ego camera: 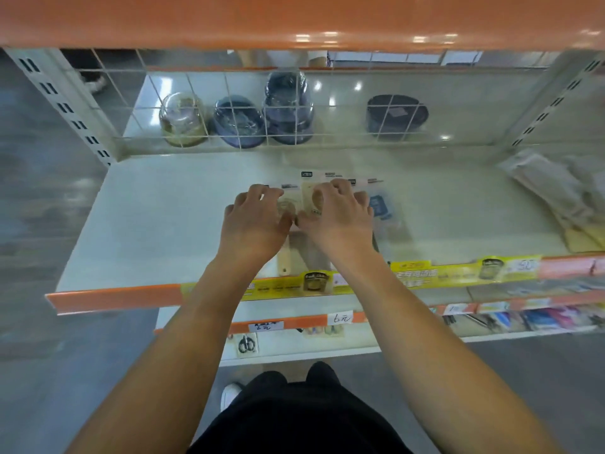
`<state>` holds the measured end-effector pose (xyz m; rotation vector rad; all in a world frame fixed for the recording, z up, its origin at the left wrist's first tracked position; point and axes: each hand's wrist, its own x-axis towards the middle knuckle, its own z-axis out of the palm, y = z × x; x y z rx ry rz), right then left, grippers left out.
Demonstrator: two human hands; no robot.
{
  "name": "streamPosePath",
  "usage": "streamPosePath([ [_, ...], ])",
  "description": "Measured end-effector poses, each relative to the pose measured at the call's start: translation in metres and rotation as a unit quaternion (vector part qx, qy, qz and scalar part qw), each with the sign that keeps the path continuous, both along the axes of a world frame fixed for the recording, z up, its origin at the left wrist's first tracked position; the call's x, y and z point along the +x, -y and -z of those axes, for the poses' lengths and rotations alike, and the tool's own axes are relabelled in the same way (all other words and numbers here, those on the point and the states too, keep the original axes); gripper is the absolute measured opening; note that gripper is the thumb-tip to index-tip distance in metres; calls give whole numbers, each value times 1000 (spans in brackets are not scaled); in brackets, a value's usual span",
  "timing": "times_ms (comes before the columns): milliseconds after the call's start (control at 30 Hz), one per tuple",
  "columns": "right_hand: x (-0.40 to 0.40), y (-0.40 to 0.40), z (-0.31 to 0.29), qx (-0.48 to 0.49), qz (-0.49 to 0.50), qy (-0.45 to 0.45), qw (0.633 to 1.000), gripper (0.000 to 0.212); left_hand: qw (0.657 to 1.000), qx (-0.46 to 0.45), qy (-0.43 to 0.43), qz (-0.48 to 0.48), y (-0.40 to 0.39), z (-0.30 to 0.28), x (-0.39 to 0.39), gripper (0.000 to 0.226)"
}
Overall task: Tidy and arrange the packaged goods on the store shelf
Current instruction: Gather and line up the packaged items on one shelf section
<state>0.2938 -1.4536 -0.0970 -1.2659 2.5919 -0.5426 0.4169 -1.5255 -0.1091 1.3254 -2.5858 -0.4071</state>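
Observation:
Several flat clear packets lie in the middle of the white shelf. The middle one is a wooden-brush packet, with its wooden handle reaching toward the front edge. A blue-item packet lies just to its right. My left hand rests on the left side of the packets, fingers spread and slightly bent. Over the middle packet, fingers curved down onto it, lies my right hand. The two thumbs nearly touch. Much of the packets is hidden beneath both hands.
A white wire grid backs the shelf; behind it stand wrapped round containers and a dark box. Loose beige packets are heaped at the right end. Yellow price strips line the orange front edge. Lower shelves hold small goods.

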Motion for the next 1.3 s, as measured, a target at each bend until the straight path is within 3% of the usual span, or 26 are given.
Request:
streamPosePath([
  [367, -26, -12, 7, 0, -32, -1, 999, 49, 998, -13, -26, -50, -26, 9, -20, 30],
  [1300, -1, -4, 29, 29, -7, -29, 999, 51, 1000, 13, -1, 9, -6, 9, -2, 36],
])
